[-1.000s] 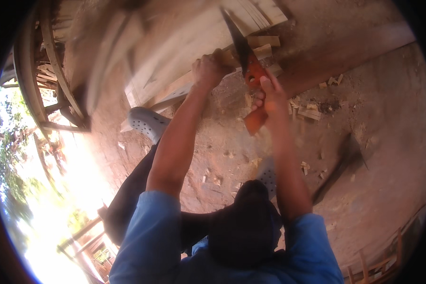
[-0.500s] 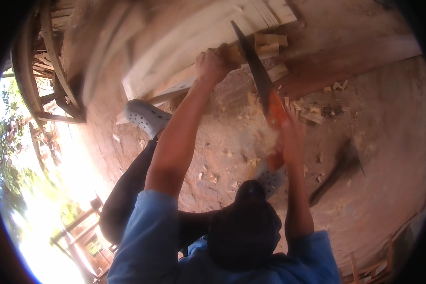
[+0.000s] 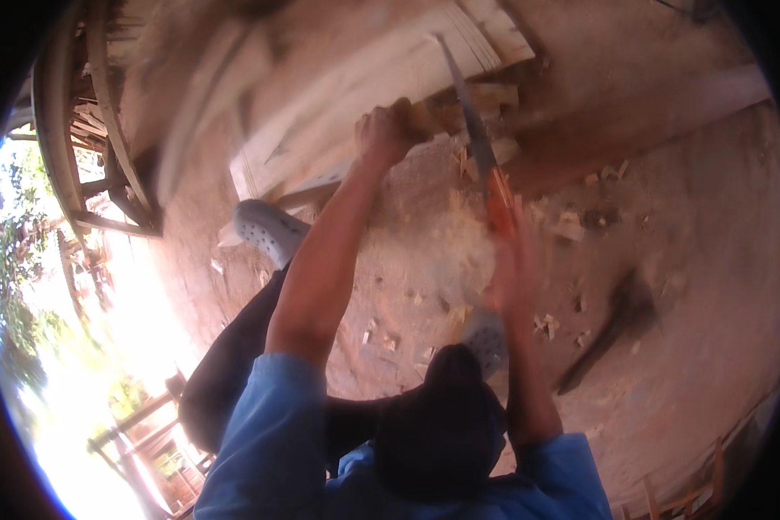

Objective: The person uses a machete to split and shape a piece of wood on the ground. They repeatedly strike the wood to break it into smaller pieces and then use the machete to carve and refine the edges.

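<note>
Firmly in right-hand fingers (image 3: 510, 276) — saw (image 3: 472, 130).

harsh sunlit glare blown out lower left; motion blur throughout; fisheye bending, dark vignette at rim

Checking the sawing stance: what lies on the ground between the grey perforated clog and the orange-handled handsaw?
In the head view, the left forearm crosses between grey perforated clog and orange-handled handsaw; below it, bare dirt with wood chips.
</note>
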Motion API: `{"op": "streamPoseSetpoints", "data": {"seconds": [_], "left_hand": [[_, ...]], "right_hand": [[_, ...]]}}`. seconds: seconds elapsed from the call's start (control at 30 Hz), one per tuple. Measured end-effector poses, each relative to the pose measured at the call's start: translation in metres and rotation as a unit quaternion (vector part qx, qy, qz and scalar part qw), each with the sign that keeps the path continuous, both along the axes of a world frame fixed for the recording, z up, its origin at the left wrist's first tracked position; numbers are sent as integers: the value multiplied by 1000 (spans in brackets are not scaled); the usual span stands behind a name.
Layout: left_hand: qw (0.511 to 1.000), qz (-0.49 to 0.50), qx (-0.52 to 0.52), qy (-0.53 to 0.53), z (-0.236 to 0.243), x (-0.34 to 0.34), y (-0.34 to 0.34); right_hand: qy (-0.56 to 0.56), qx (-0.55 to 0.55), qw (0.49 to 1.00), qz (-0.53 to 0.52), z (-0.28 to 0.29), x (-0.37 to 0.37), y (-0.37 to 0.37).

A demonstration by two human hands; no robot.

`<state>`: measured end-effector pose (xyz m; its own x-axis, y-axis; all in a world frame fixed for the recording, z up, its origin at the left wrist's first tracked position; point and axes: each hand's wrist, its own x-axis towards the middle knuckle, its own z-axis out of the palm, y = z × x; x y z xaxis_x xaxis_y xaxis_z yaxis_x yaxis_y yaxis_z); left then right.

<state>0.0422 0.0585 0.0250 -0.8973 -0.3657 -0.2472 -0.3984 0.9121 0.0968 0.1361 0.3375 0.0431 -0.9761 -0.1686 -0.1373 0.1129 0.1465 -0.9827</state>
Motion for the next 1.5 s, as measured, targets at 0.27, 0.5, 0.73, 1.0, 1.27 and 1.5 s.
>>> {"op": "streamPoseSetpoints", "data": {"seconds": [0.27,0.5,0.73,1.0,1.27,1.5], "left_hand": [[995,27,-33,-90,7,-8,8],[997,39,26,-65,3,-3,2],[1000,4,-7,-18,-18,2,-2],[998,25,-1,-56,17,10,19],[997,29,10,-69,12,12,16],[997,15,28,-71,14,0,15]], "right_hand": [[75,137,979,127,12,37,9],[-33,176,971,156,43,10,0],[35,170,975,136,0,-33,-60],[13,89,989,114,17,-28,-43],[-36,79,991,106,24,-22,-47],[-137,-104,983,-65,34,-23,-6]]}}
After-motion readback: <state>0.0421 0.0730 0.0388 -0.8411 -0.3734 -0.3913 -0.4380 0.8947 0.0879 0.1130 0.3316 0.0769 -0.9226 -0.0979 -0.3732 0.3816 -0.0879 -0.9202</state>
